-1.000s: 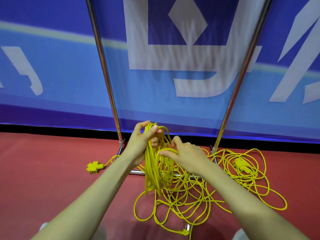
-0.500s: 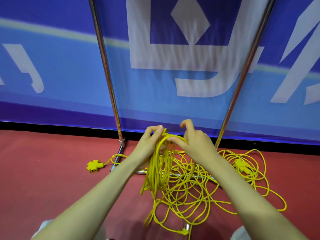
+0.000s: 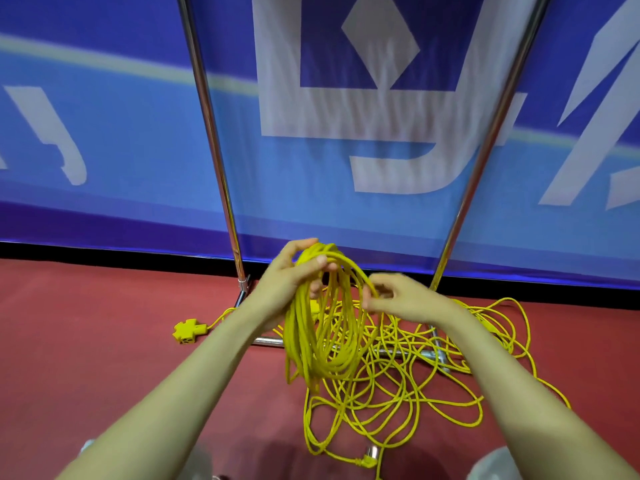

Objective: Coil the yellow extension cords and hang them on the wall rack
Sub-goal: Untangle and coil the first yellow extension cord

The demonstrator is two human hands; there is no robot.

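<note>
My left hand (image 3: 289,277) grips the top of a coil of yellow extension cord (image 3: 320,337); several loops hang from it down toward the red floor. Just to the right, my right hand (image 3: 403,299) pinches one strand of the same cord at the coil's right side. More loose yellow cord (image 3: 415,393) lies tangled on the floor below and to the right. A yellow multi-socket end (image 3: 187,330) rests on the floor at the left, and a plug (image 3: 369,460) lies near the bottom.
A metal rack stands right behind the cord, with two upright poles (image 3: 214,143) (image 3: 485,143) and a base bar (image 3: 429,353) under the tangle. A blue banner (image 3: 104,140) covers the wall behind. Red floor (image 3: 86,341) spreads to the left.
My right hand has come off the top of the coil and moved right and down, drawing a strand out. The left hand still holds the coil, slightly higher.
</note>
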